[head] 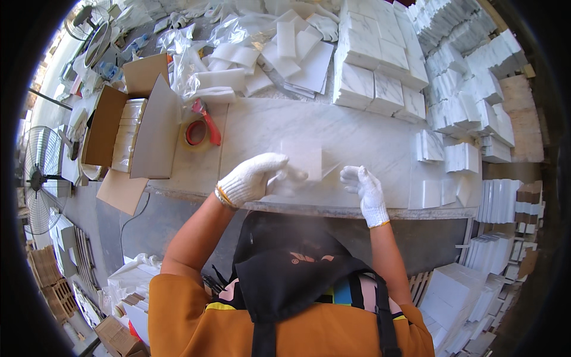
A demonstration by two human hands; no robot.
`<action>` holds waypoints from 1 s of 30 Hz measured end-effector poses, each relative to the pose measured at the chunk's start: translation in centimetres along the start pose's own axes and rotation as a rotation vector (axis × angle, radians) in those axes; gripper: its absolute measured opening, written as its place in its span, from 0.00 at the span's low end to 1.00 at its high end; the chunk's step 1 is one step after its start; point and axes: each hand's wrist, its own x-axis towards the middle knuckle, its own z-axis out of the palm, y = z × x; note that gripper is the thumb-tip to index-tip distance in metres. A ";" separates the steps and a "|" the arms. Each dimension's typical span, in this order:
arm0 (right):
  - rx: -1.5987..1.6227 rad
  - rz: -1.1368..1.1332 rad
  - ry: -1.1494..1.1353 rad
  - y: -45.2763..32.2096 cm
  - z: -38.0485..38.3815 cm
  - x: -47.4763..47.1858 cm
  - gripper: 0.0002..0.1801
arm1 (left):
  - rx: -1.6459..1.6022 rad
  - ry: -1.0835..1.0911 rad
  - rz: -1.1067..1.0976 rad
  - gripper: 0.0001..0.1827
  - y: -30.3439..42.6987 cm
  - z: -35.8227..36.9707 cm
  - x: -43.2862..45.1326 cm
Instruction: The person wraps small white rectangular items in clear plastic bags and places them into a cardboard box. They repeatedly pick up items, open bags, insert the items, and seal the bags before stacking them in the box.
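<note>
My left hand (256, 178), in a white knit work glove, is over the near part of the marble worktop (370, 129). Its fingers are partly blurred, so whether they grip anything is unclear. Just beyond those fingers lies a thin white square sheet (303, 156), perhaps foam, with a clear film-like edge (331, 165) at its right side. My right hand (366, 192), gloved alike, is raised at the worktop's front edge, right of the sheet. Its fingers are apart from the thumb, and nothing visible is between them.
On the left stand a cardboard box (154, 138) with wrapped packs and a red tape dispenser (205, 127). Foam sheets (221, 80) and plastic film (234, 29) lie behind. Stacked marble tiles (379, 58) fill the back right; small pieces (461, 158) sit nearer. A fan (38, 178) stands far left.
</note>
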 end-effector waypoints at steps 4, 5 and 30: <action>0.133 0.272 -0.309 2.6 1.5 -2.3 0.52 | -0.053 0.044 0.024 0.21 -7.9 -3.0 -2.4; 0.161 0.319 -0.366 3.0 1.9 -2.6 0.54 | -0.079 0.090 0.056 0.21 -9.1 -3.2 -2.4; -1.276 0.012 -0.532 0.2 -0.9 -0.1 0.30 | 0.651 0.340 -0.107 0.18 -12.0 -5.5 -1.4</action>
